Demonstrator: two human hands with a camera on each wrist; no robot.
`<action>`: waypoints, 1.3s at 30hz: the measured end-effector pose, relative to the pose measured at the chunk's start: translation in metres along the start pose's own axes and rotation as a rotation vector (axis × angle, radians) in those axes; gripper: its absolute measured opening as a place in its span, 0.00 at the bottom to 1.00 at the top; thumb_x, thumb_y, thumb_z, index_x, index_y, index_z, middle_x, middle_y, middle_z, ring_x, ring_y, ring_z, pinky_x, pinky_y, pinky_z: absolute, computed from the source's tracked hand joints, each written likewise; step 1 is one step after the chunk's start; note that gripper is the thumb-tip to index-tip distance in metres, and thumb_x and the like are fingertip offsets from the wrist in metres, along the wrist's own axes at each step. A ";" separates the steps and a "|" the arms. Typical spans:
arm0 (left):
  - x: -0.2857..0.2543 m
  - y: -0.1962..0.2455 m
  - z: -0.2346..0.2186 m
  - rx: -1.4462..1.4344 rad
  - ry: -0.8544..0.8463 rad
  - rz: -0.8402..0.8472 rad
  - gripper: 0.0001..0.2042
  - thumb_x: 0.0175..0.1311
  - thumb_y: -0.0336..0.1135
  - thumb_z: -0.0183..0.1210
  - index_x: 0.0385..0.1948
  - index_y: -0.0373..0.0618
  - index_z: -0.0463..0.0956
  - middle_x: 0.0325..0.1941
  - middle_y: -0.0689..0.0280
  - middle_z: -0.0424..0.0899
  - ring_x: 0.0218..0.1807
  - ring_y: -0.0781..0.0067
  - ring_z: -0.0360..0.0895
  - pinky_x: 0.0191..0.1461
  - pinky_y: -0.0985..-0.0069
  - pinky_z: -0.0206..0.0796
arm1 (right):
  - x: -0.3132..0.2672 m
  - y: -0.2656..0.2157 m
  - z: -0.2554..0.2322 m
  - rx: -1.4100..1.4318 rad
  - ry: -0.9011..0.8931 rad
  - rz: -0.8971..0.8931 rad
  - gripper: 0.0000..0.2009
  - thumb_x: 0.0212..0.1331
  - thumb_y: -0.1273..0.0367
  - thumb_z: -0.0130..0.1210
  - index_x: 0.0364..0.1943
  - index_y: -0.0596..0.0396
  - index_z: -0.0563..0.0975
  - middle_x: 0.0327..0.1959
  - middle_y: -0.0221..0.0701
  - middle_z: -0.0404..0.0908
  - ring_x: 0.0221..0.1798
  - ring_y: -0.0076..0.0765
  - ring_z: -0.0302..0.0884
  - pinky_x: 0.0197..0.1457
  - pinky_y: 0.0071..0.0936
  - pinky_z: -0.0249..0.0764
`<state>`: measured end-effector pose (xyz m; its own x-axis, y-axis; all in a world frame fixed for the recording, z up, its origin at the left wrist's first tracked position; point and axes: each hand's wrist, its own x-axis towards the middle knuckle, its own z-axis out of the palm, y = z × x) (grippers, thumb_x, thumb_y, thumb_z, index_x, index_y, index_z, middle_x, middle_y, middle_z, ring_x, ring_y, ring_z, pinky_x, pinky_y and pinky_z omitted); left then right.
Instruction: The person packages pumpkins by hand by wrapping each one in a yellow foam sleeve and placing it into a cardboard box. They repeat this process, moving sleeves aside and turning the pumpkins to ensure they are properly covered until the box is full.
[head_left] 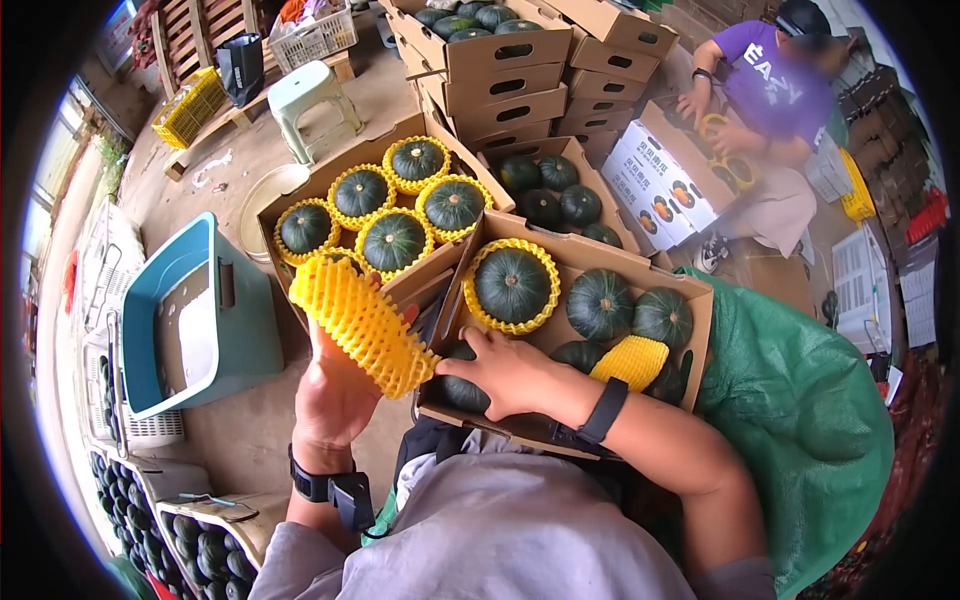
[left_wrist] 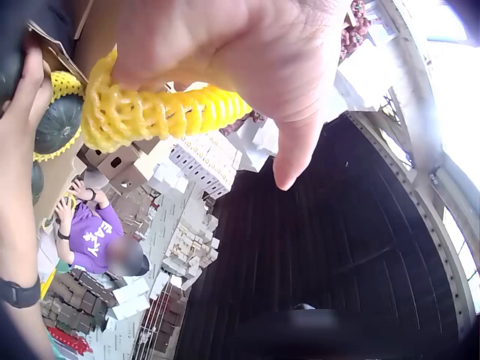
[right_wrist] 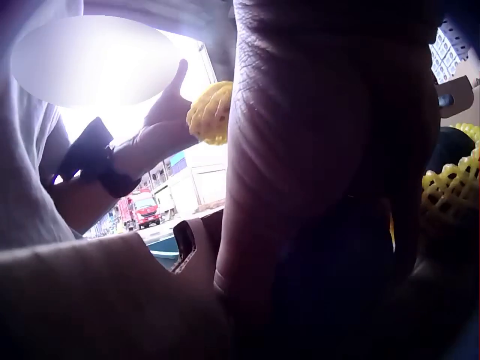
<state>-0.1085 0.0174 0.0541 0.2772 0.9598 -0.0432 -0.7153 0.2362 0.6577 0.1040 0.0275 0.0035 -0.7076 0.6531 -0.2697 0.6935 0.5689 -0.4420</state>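
Note:
My left hand [head_left: 335,390] holds a yellow foam net sleeve [head_left: 362,325] raised at the near edge of the cardboard boxes. In the left wrist view the fingers lie across the net [left_wrist: 150,116], and the thumb stands away from it. My right hand [head_left: 510,375] reaches down into the near box [head_left: 560,250], its fingers around a dark green pumpkin [head_left: 463,385] in the near left corner. Beside that hand sits a pumpkin in a yellow net [head_left: 512,285]. Bare pumpkins [head_left: 600,303] and a flattened yellow net [head_left: 632,361] are in the same box.
Another box [head_left: 385,135] with several netted pumpkins stands beyond my left hand. Stacked boxes [head_left: 505,100] rise at the back. A blue tub [head_left: 245,330] is at the left, a green sack [head_left: 800,390] at the right. A person in purple [head_left: 775,85] handles pumpkins across from me.

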 end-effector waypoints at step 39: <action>0.017 -0.075 0.026 0.383 -0.047 -0.047 0.37 0.54 0.35 0.66 0.64 0.42 0.54 0.64 0.60 0.64 0.67 0.67 0.60 0.70 0.67 0.53 | -0.046 -0.017 -0.008 0.988 1.113 -0.027 0.24 0.58 0.70 0.58 0.59 0.60 0.67 0.62 0.42 0.67 0.66 0.39 0.62 0.70 0.34 0.55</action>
<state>-0.0331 0.0119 0.0235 0.3392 0.9393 -0.0515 -0.4122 0.1977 0.8894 0.1259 -0.0083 0.0301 0.0616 0.9445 0.3228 -0.0100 0.3239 -0.9460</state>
